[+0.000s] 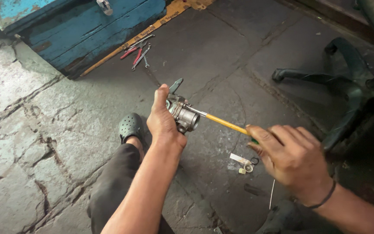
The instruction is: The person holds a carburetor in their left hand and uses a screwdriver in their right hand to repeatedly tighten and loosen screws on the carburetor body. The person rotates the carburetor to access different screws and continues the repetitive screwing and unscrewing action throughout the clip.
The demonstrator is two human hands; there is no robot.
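A metal valve (184, 115), grey and stubby with a round open end, is held up above a dark stone floor (221, 52) near the middle of the view. The left hand (163, 119) is wrapped closed around the valve's left side, thumb pointing up. A screwdriver (221, 122) with a yellow shaft meets the valve's open end and slants down to the right, where the right hand (288, 156) is curled shut around its handle; a dark band circles that wrist. Below the hands, the person's leg in dark trousers stretches out, ending in a dark green clog (130, 126) on the floor. On the floor just left of the right hand lie a small pale tag and a few small metal bits (244, 164). To the right stands the black base of a swivel chair (343, 91). Farther off, red-handled pliers and wrenches (137, 52) lie beside a worn blue wooden box (78, 30).
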